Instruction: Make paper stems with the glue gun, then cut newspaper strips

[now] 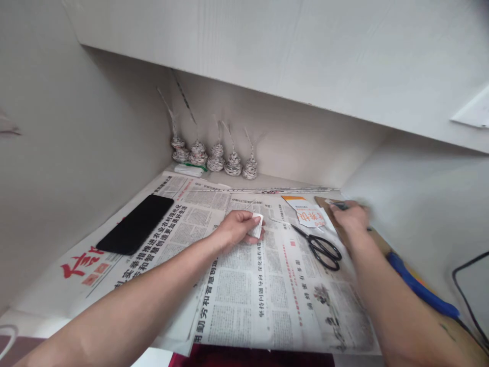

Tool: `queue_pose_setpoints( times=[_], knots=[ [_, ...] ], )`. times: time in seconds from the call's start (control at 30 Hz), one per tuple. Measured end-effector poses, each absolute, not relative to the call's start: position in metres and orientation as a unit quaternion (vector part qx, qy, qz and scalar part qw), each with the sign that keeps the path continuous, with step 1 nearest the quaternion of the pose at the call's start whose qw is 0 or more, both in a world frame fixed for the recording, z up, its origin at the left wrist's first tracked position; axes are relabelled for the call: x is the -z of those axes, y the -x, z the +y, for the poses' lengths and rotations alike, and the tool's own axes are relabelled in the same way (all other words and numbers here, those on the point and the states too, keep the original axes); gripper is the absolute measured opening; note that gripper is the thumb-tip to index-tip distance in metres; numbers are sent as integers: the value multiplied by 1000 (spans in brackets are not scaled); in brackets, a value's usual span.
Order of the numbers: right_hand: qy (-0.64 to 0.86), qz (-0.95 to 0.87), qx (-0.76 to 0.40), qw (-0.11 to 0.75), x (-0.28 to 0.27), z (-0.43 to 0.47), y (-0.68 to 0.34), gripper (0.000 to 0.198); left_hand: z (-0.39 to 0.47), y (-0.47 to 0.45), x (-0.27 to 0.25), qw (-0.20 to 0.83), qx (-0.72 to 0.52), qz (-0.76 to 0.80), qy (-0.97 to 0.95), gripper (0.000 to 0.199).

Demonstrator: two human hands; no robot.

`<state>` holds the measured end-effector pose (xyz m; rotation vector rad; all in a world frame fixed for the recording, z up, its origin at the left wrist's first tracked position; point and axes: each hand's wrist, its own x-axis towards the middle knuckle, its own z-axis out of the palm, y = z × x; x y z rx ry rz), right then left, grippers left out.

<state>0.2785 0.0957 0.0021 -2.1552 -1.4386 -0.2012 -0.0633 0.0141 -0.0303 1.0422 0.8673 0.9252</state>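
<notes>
My left hand is closed on a small white piece of paper, pinched between thumb and fingers above the newspaper. At the back right, my right hand is over a brown cardboard piece, its fingers curled at a small greyish-dark thing; blur hides what it is. Black-handled scissors lie between the hands, blades toward the left. Behind them is a cut piece of printed card, white with orange.
Several gourd-shaped woven paper pieces stand along the back wall. Thin rolled paper sticks lie in front. A black phone-like slab rests at left. A blue-handled tool lies beside my right forearm. A slanted white panel overhangs.
</notes>
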Motion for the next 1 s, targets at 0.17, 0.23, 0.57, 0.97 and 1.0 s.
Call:
queue_pose_setpoints(
  times=[0.17,0.23,0.57,0.97,1.0],
  knots=[
    [674,-670,-154,270,7,59,-182,22,14,64,31,668,-420,389,-475,41],
    [607,-707,-237,273,10,42,-147,28,15,64,32,656,-425,392,-485,38],
    [443,-655,-439,426,35,21,-109,21,18,62,41,613,-415,424,-522,21],
    [473,-594,-502,415,32,20,-115,23,15,61,42,634,-366,434,-525,20],
    [472,-593,-502,416,32,20,-114,23,15,61,41,633,-363,435,-527,21]
  ],
)
